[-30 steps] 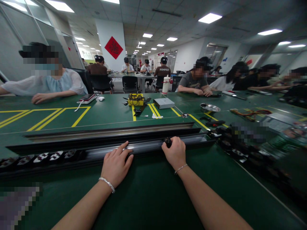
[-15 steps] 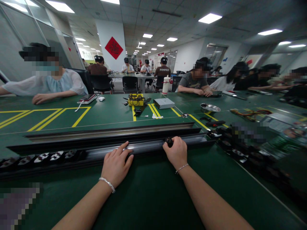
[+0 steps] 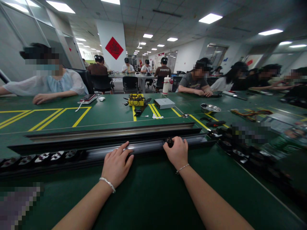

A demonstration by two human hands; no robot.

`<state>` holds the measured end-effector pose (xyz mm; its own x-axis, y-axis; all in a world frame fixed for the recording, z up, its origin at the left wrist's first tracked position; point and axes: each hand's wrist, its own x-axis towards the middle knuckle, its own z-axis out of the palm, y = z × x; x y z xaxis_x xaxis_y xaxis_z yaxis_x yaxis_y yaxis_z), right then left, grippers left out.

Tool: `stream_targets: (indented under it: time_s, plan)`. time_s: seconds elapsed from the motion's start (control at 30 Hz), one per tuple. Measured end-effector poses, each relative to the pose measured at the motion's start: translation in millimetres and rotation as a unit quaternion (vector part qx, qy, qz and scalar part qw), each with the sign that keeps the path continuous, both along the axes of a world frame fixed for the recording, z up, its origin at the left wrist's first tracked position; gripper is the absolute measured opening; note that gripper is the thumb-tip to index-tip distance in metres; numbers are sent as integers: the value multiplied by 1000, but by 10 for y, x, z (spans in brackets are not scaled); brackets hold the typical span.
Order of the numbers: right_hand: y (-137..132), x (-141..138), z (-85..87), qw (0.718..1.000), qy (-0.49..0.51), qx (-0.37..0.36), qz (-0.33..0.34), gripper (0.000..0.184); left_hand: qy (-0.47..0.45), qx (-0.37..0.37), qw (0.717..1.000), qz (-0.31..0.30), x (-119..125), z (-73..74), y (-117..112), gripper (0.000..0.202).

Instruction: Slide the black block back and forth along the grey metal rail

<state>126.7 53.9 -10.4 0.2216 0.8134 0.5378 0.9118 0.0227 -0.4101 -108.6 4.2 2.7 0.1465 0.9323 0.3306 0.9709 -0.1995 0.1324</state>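
Observation:
A long black channel-shaped rail (image 3: 146,147) lies across the green table in front of me. Several black modules with silvery faces (image 3: 57,156) sit in its left part. My left hand (image 3: 116,163) rests on the near edge of the rail, its fingers apart and nothing in them. Farther right, my right hand (image 3: 177,151) is closed on a small dark round part (image 3: 169,142) at the rail. My fingers cover much of that part, so its exact kind does not show.
Behind the rail lies a second long rail (image 3: 115,132). Dark modules (image 3: 249,159) line the right side near a green-labelled bottle (image 3: 285,140). Farther back are a yellow box with cables (image 3: 136,100), a grey box (image 3: 164,103) and a metal bowl (image 3: 210,108). Several people sit around.
Almost nothing differs. Both hands stay in place at the rail, and the view has shifted very slightly.

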Motion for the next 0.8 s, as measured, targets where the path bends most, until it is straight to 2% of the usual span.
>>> stream_targets:
  time_s: [0.8]
  plan:
    - [3, 33, 34, 1000, 9, 3, 10, 15, 4, -7, 1000, -1, -12, -17, 10, 33]
